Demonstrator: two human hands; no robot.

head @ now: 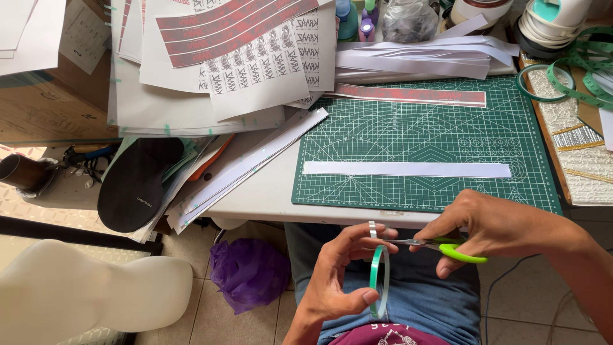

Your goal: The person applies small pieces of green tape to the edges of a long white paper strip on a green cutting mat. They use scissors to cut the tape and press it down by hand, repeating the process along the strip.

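Observation:
My left hand (338,271) holds a thin green roll of tape (380,281) upright over my lap, thumb at its lower edge and fingers at the top, where a short white end of tape (372,229) sticks up. My right hand (491,227) grips scissors with lime-green handles (447,248); their blades point left and meet the tape end at my left fingertips. Just beyond, a long white paper strip (408,169) lies flat across a green cutting mat (421,140) on the white table.
Stacked printed sheets (249,57) and red patterned strips (408,94) crowd the table's far side. White paper strips (415,57), tape rolls (536,82) and a green measuring tape (594,70) sit at right. A black insole (137,185) overhangs the left edge; a purple bag (249,271) lies on the floor.

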